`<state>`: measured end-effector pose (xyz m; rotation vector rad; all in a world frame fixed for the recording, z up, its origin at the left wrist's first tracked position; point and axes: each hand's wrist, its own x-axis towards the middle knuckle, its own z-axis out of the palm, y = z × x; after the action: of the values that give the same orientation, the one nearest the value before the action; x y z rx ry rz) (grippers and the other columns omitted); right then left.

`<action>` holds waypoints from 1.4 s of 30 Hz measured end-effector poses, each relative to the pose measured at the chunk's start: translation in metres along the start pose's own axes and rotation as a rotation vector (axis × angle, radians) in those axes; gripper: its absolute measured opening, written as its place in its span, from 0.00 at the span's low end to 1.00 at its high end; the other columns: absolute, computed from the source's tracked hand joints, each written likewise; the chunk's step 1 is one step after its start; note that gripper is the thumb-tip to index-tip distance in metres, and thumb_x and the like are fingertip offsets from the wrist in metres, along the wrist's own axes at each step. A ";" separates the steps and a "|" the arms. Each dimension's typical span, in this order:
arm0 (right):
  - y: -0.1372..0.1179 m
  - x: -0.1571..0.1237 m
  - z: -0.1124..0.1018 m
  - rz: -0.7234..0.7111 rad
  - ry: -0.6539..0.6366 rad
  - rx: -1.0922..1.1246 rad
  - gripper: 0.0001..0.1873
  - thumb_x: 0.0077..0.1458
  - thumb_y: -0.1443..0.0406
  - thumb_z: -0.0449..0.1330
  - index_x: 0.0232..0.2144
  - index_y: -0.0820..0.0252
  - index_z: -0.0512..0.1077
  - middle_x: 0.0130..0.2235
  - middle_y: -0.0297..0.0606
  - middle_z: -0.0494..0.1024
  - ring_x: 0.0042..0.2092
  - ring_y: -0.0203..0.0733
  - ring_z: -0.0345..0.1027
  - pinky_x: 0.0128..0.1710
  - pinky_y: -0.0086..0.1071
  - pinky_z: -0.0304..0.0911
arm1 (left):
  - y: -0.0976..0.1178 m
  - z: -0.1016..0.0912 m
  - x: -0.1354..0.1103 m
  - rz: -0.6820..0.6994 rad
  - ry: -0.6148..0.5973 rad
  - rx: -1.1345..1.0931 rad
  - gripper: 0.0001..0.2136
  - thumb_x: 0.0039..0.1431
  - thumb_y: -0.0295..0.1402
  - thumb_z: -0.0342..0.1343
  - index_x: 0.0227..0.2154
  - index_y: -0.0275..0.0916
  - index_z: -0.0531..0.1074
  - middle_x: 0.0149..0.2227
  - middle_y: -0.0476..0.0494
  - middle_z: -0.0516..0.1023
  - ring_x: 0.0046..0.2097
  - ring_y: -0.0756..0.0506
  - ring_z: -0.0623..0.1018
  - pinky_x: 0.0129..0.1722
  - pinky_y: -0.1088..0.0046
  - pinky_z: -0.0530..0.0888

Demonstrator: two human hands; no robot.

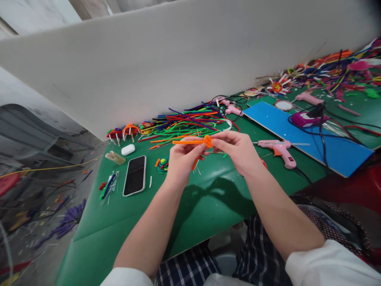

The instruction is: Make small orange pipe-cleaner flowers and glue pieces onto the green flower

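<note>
An orange pipe cleaner point(187, 142), its right end bunched into a small curled knot, is held up over the green table between both hands. My left hand point(186, 157) pinches it just left of the knot, with a straight length sticking out past the fingers to the left. The thumb and fingertips of my right hand point(235, 149) close on the right side of the knot. Another orange piece hangs below my left fingers; whether it joins the knot is hidden. Behind the hands lies a pile of coloured pipe cleaners point(190, 119).
A phone point(135, 176), a white earbud case point(128, 149) and a small coiled flower point(162, 165) lie to the left. On the right are a pink glue gun point(278, 151) with a cord, a blue board point(303, 135) and a purple-pink tool point(308, 118). A pale partition point(166, 67) stands behind.
</note>
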<state>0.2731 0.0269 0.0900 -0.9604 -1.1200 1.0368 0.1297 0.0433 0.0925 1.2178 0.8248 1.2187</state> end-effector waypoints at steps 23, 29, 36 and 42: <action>-0.006 -0.005 0.005 -0.067 -0.018 -0.165 0.08 0.47 0.60 0.60 0.26 0.60 0.73 0.24 0.32 0.73 0.27 0.32 0.66 0.28 0.28 0.63 | -0.001 0.003 -0.007 0.191 0.060 0.441 0.08 0.49 0.36 0.57 0.28 0.37 0.75 0.26 0.47 0.75 0.25 0.52 0.72 0.23 0.78 0.71; 0.004 -0.001 0.002 0.097 -0.103 0.070 0.09 0.44 0.60 0.62 0.23 0.61 0.72 0.24 0.31 0.72 0.26 0.31 0.65 0.29 0.28 0.64 | -0.002 0.005 -0.006 0.064 -0.012 0.220 0.07 0.48 0.35 0.58 0.24 0.35 0.72 0.19 0.51 0.70 0.21 0.54 0.68 0.20 0.79 0.67; 0.007 0.004 0.000 0.099 -0.073 0.110 0.12 0.48 0.57 0.59 0.31 0.58 0.74 0.28 0.33 0.75 0.30 0.31 0.68 0.34 0.29 0.66 | -0.006 0.004 0.000 0.010 0.082 0.073 0.07 0.47 0.34 0.59 0.23 0.35 0.71 0.18 0.52 0.68 0.20 0.55 0.67 0.18 0.79 0.65; 0.003 0.000 0.002 -0.069 -0.095 -0.101 0.13 0.46 0.63 0.61 0.37 0.54 0.74 0.34 0.33 0.77 0.35 0.35 0.70 0.38 0.32 0.66 | -0.003 0.003 0.000 -0.029 0.059 0.066 0.07 0.46 0.34 0.59 0.22 0.35 0.70 0.17 0.52 0.67 0.20 0.55 0.66 0.17 0.79 0.64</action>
<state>0.2704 0.0281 0.0873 -0.9536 -1.2853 0.9860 0.1333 0.0426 0.0900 1.2240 0.9290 1.2169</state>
